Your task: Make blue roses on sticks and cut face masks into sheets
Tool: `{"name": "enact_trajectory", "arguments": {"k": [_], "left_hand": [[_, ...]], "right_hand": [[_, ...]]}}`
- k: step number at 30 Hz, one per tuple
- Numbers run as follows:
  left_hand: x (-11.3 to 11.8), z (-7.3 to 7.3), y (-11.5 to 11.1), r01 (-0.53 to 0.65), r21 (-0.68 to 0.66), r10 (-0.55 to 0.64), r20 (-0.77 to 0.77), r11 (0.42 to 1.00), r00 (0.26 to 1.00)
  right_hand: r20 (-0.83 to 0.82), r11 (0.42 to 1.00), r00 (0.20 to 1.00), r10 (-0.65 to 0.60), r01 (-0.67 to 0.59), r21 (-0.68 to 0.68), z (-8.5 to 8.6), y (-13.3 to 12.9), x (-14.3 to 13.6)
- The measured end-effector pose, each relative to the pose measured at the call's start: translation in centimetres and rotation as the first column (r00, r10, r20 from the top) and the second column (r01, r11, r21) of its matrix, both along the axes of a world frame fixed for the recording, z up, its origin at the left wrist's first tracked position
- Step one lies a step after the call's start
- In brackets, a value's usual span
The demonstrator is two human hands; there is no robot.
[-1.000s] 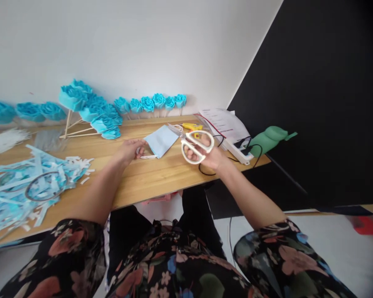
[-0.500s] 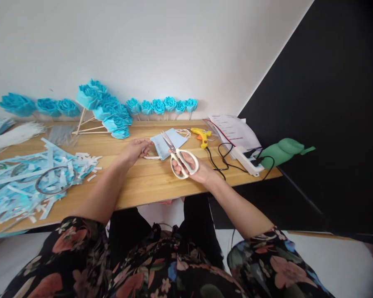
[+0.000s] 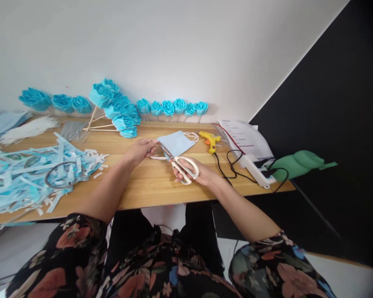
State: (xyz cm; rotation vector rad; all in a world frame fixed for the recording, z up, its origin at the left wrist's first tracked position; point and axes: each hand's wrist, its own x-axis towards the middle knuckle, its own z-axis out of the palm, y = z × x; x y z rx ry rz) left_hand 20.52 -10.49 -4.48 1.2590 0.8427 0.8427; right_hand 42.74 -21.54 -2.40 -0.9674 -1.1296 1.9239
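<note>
One mask point(image 3: 178, 142), its corner pinched in the left hand point(image 3: 142, 151); the right hand point(image 3: 202, 172) grips scissors point(image 3: 175, 159) at its edge.

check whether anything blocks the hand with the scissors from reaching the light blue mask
Nothing visible does. The right hand holds the scissors, whose blades lie along the left edge of the mask, their tips close to the left hand. The yellow glue gun lies to the right, out of that path.

On the bench point(image 3: 155, 188), I see the face mask point(image 3: 177, 143) between the strips point(image 3: 39, 180) at left and the glue gun point(image 3: 212, 142) at right; behind stand flowers point(image 3: 168, 108).
</note>
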Motion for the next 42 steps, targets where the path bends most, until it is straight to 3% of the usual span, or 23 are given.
{"name": "enact_trajectory", "arguments": {"k": [9,20,24,33,42], "left_hand": [[0.0,-0.7,0.3,0.090,0.038,-0.091,0.018,0.995,0.996],[0.4,0.7,-0.7,0.159,0.031,-0.161,0.067,0.987,0.985],[0.6,1.1,-1.1,0.217,-0.002,-0.215,0.118,0.976,0.969],[0.8,1.3,-1.3,0.214,0.020,-0.212,0.237,0.977,0.948],[1.2,1.4,-1.5,0.189,0.081,-0.203,0.239,0.979,0.950]], "right_hand": [[0.057,0.999,0.998,-0.016,0.013,0.047,-0.3,1.4,-0.4],[0.129,0.998,0.991,-0.024,0.017,0.053,0.7,2.1,-0.3],[0.099,0.997,0.995,-0.011,0.004,0.075,0.5,2.6,-0.3],[0.019,0.984,0.997,0.070,-0.072,0.165,0.0,4.0,-0.5],[-0.162,0.984,0.985,0.054,-0.025,0.174,-1.7,4.8,-1.6]]}}
